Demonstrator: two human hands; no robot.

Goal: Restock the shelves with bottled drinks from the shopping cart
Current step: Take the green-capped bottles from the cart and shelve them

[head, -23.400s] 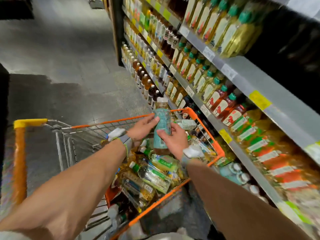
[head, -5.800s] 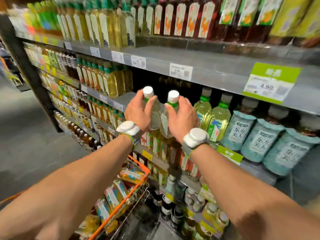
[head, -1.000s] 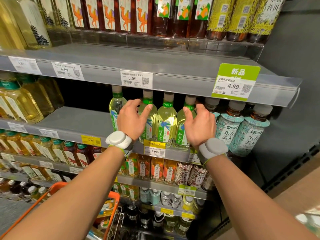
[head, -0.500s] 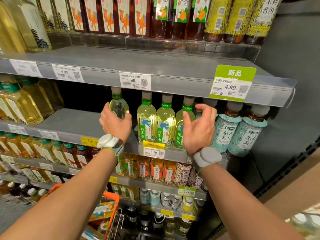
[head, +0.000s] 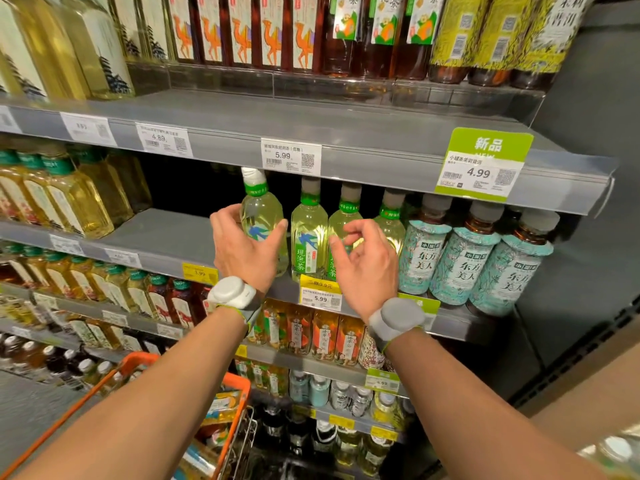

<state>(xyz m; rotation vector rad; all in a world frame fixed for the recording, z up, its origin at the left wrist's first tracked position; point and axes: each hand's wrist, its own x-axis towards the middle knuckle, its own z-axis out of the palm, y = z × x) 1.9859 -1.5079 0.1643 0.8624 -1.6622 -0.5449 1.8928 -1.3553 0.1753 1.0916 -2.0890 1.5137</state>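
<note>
Left hand (head: 247, 252) clasps a tea bottle (head: 260, 216) to align it on the shelf (head: 166, 232); right hand (head: 365, 263) empty, fingers loosely curled

Supermarket drinks aisle. Grey metal shelves (head: 346, 133) run in tiers across the frame, packed with rows of bottled teas (head: 308, 237). Printed price tags (head: 290, 156) with barcodes line the shelf edges; a green promotional label (head: 485, 164) sits at upper right. An orange-rimmed shopping cart (head: 239, 379) stands at lower left.
</note>
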